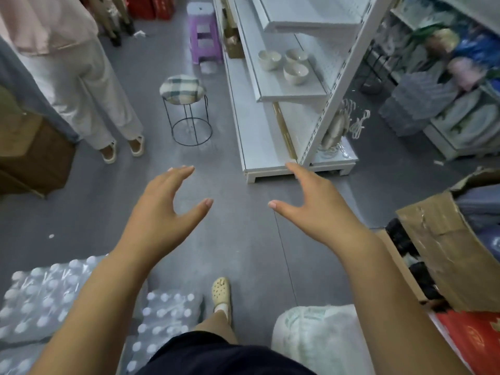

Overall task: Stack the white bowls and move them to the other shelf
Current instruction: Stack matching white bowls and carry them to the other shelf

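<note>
Three white bowls stand apart on the middle shelf [273, 89] of a white metal rack ahead on the right: one at the left [269, 59], one behind it to the right [296, 55], one nearer [296, 73]. None is stacked. My left hand [165, 205] and my right hand [315, 204] are stretched forward over the grey floor, well short of the rack, fingers spread, thumbs pointing toward each other, both empty.
A plaid-topped wire stool [184, 104] and a purple plastic stool [204, 36] stand left of the rack. A person in pale trousers [81, 85] stands at left. Packs of water bottles [43, 301], a white bundle [319, 339] and cardboard boxes [446, 253] crowd my feet.
</note>
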`<state>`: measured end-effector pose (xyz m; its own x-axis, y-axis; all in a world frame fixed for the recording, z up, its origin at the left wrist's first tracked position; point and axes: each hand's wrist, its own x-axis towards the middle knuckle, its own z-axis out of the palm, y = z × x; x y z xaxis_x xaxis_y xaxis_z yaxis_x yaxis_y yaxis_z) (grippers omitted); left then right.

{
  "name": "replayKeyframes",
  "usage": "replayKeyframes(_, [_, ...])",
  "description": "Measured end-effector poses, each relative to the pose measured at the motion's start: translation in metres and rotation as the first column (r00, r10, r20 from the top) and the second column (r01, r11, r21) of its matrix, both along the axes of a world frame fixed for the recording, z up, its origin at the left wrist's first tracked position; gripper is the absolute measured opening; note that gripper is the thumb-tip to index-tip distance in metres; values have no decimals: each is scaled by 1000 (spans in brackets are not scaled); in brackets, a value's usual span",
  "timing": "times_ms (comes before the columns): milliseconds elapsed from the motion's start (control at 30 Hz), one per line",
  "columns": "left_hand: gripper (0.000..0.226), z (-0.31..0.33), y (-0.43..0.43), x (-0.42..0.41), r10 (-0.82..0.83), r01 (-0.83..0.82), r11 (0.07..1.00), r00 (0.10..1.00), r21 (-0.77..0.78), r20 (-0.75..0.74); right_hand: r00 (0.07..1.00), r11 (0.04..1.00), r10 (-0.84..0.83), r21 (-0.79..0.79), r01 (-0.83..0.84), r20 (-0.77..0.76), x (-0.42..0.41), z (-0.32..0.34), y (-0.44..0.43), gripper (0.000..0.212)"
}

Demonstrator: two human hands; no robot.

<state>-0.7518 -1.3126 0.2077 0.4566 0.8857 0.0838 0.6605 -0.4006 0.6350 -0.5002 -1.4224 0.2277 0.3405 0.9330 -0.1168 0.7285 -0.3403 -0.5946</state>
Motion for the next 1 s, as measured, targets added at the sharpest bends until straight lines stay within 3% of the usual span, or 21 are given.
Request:
replayKeyframes(333, [69, 17, 190, 31, -48, 52, 997, 997, 58, -67, 999, 998, -23, 58, 25, -44, 29, 2, 188, 76])
replayKeyframes(733, [70, -5, 354, 78, 36, -35, 999, 996, 10, -78, 996, 994, 76, -71, -79, -39, 92, -35, 374, 89])
replayKeyframes(1000, [69, 5, 498, 147, 115, -113, 993, 992, 38, -46, 984, 978, 176, -111, -175, 0, 160, -22, 537, 89])
